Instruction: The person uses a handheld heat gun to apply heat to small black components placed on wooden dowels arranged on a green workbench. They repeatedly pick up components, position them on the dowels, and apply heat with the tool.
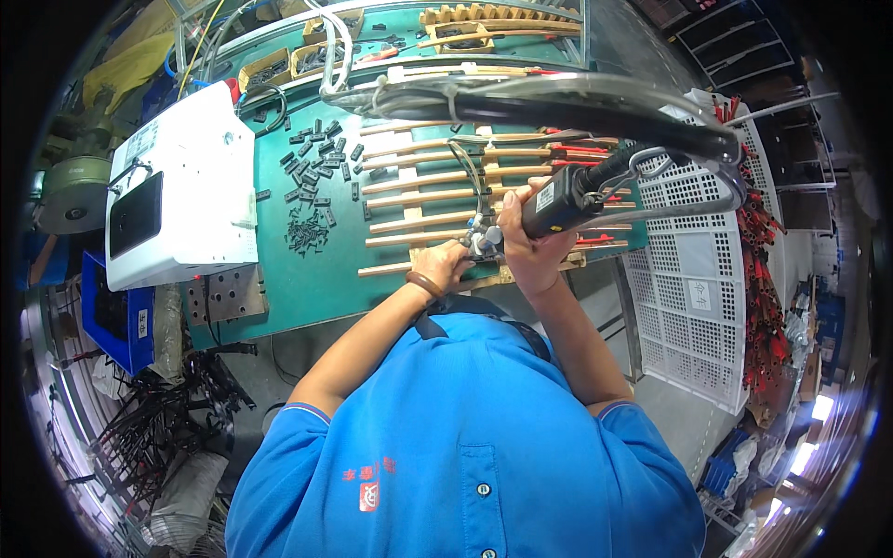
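Observation:
My right hand (pixel 526 244) grips a black powered screwdriver (pixel 569 197) that hangs from a cable and points down-left at the near end of a row of wooden sticks (pixel 423 197) on a rack. My left hand (pixel 445 264) rests on the nearest stick next to the tool's metal tip (pixel 485 240), fingers pinched on something small that I cannot make out. The sticks carry red cables (pixel 577 151) at their right ends. A pile of small black screws (pixel 307 232) and several small black blocks (pixel 321 153) lie on the green mat (pixel 288 279).
A white box-shaped machine (pixel 181 191) stands at the left of the bench. A white perforated crate (pixel 698 279) stands at the right, with red-tipped cable bundles (pixel 758 279) beyond it. Wooden trays (pixel 465 33) sit at the back. A blue bin (pixel 116 316) and black straps (pixel 167 418) are lower left.

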Demonstrator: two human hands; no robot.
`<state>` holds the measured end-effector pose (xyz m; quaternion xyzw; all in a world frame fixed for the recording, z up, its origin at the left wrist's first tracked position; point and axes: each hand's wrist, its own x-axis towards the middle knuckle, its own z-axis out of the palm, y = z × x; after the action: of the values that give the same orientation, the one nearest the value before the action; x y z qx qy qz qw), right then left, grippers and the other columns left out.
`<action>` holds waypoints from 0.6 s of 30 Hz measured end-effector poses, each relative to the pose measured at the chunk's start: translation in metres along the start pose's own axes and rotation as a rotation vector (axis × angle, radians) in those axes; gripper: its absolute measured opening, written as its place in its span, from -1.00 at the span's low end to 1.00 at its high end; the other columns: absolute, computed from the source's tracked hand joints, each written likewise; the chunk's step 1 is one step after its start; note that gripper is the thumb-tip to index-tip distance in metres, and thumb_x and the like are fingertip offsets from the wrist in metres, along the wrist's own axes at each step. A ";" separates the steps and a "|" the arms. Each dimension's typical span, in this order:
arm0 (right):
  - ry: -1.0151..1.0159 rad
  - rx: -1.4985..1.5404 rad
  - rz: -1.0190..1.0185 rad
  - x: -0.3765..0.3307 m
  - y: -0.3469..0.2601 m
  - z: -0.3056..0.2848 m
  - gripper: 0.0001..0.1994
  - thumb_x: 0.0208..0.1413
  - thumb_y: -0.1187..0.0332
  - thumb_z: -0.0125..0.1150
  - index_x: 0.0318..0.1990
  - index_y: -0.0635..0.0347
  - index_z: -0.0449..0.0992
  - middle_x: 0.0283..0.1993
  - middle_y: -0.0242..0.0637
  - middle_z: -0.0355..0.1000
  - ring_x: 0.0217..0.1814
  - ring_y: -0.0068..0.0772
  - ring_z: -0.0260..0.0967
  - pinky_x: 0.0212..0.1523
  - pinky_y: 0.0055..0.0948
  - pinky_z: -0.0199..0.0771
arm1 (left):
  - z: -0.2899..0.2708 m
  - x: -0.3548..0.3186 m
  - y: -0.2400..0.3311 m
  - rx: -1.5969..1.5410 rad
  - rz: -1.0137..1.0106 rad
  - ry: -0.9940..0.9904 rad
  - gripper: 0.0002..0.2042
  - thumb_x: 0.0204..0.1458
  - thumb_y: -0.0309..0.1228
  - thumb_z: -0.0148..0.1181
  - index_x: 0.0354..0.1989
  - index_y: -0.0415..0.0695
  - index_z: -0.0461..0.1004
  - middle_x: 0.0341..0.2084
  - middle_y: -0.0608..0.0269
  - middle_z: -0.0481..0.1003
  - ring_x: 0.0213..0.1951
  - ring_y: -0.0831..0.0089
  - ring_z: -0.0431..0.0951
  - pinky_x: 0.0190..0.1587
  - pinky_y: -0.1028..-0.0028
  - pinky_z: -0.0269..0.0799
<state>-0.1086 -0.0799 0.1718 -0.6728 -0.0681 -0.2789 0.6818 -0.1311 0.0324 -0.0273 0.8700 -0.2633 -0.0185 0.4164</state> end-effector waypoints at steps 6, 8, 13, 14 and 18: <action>-0.020 0.020 0.050 0.000 0.010 -0.009 -0.89 -0.01 0.67 0.18 -0.36 0.32 0.40 -0.50 -0.45 0.35 -0.48 -0.76 0.25 -0.46 -0.68 0.32 | -0.005 0.003 0.005 0.008 -0.006 -0.019 -0.87 -0.05 -0.32 0.22 -0.39 -0.07 0.47 -0.44 0.15 0.45 -0.40 0.08 0.50 -0.38 0.18 0.41; -0.030 0.031 0.079 0.001 0.010 -0.009 -0.89 -0.01 0.66 0.18 -0.34 0.31 0.40 -0.50 -0.45 0.35 -0.48 -0.76 0.25 -0.47 -0.68 0.32 | -0.008 0.002 0.007 -0.002 0.001 -0.006 -0.88 -0.05 -0.33 0.22 -0.38 -0.06 0.47 -0.45 0.15 0.44 -0.40 0.08 0.50 -0.39 0.18 0.41; -0.007 -0.006 0.065 0.006 0.006 -0.008 -0.89 0.01 0.66 0.17 -0.33 0.31 0.41 -0.44 -0.45 0.36 -0.47 -0.76 0.25 -0.47 -0.69 0.30 | -0.011 0.003 0.010 0.018 -0.042 -0.050 -0.87 -0.03 -0.30 0.20 -0.39 -0.04 0.45 -0.44 0.18 0.44 -0.40 0.09 0.50 -0.40 0.18 0.41; -0.009 -0.003 0.064 0.006 0.007 -0.008 -0.90 0.01 0.66 0.17 -0.34 0.31 0.41 -0.43 -0.44 0.36 -0.46 -0.76 0.25 -0.46 -0.69 0.30 | -0.013 0.003 0.011 0.029 -0.046 -0.058 -0.87 -0.03 -0.29 0.19 -0.39 -0.04 0.45 -0.44 0.18 0.44 -0.40 0.09 0.50 -0.40 0.18 0.41; -0.038 0.004 0.059 0.006 0.009 -0.009 -0.86 0.01 0.67 0.16 -0.28 0.31 0.40 -0.39 -0.44 0.36 -0.43 -0.77 0.25 -0.43 -0.68 0.32 | -0.013 0.004 0.013 0.042 -0.031 -0.030 -0.87 -0.02 -0.27 0.19 -0.37 -0.02 0.47 -0.45 0.21 0.44 -0.42 0.10 0.51 -0.43 0.19 0.41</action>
<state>-0.1022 -0.0910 0.1662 -0.6783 -0.0618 -0.2457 0.6897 -0.1305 0.0333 -0.0087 0.8822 -0.2565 -0.0325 0.3935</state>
